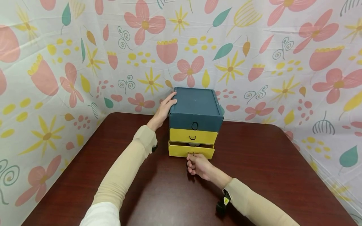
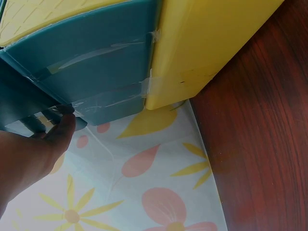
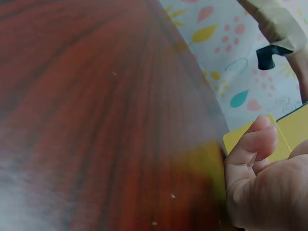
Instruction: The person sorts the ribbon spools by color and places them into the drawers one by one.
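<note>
A small drawer unit (image 1: 195, 102) stands on the table, with a dark teal top drawer (image 1: 182, 121) above two yellow ones. The bottom yellow drawer (image 1: 176, 149) is pulled partly out, and a pale item (image 1: 194, 144) shows at its opening. My right hand (image 1: 201, 166) pinches the thin dark pull on that drawer's front; curled fingers mostly hide the pull. In the right wrist view, the same hand (image 3: 269, 187) has its fingers bent near the yellow front. My left hand (image 1: 162, 111) rests against the unit's upper left edge, fingers extended onto the top.
The dark reddish-brown table (image 1: 254, 163) extends around the unit. A flower-patterned cloth (image 1: 113, 78) hangs behind the table and along both sides. Clear tape (image 2: 96, 53) crosses the unit's teal side. The middle yellow drawer (image 1: 181, 135) is closed.
</note>
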Action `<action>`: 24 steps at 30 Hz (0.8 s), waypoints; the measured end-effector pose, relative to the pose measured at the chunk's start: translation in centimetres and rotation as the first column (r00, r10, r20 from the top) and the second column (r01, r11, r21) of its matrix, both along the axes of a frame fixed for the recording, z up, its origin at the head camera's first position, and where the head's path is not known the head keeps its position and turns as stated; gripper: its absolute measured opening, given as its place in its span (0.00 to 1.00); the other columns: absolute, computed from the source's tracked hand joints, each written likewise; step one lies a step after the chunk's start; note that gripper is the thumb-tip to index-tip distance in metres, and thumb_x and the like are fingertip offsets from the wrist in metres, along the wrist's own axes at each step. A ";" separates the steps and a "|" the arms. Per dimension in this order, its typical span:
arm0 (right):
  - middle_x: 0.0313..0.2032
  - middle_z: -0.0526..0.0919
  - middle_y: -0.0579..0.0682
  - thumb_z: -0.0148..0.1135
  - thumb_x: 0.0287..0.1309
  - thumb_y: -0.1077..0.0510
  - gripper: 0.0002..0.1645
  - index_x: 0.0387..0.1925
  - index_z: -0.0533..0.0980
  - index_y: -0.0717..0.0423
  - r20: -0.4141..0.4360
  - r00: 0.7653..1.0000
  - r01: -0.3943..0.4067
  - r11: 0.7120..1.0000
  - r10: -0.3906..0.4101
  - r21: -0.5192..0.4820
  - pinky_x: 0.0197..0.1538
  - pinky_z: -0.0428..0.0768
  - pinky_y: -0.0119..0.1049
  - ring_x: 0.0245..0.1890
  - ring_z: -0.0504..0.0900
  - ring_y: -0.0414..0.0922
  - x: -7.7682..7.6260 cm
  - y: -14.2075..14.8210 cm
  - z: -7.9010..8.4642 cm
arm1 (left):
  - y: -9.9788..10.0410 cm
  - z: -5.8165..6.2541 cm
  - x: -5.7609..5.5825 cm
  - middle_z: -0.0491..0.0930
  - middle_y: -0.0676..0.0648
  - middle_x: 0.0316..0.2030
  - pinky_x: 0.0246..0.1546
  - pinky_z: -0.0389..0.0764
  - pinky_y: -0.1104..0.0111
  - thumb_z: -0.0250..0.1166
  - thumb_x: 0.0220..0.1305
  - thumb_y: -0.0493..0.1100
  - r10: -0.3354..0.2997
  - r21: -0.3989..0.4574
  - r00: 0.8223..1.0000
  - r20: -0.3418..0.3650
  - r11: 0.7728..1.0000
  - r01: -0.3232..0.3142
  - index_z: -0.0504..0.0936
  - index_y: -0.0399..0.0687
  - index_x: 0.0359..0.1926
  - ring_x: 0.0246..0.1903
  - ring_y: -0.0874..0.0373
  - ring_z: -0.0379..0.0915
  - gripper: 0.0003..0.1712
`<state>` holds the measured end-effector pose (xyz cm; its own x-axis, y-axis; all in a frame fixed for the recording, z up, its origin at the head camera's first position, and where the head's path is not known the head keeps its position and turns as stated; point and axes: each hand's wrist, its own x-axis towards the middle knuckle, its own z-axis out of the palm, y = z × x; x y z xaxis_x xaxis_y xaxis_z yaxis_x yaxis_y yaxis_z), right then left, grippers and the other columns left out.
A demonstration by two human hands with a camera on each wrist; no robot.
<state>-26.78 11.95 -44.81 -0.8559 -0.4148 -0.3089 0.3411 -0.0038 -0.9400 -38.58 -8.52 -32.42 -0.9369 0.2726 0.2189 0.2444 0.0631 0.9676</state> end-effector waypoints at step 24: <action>0.19 0.76 0.44 0.48 0.72 0.50 0.21 0.48 0.74 0.65 -0.055 0.981 -0.181 0.979 0.186 0.096 0.21 0.72 0.28 0.16 0.74 0.39 0.1 1.0 5.2 | -0.7 0.3 0.2 0.43 0.59 0.77 0.73 0.52 0.51 0.46 0.74 0.57 0.016 -0.054 1.000 0.016 0.998 -0.015 0.53 0.69 0.75 0.76 0.55 0.40 0.31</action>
<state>-26.67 13.00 -39.65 -0.7868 -0.5395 -0.2999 0.2678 0.1394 -0.9533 -38.41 -9.21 -32.13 -0.9445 0.2690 0.1887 0.2270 0.1190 0.9666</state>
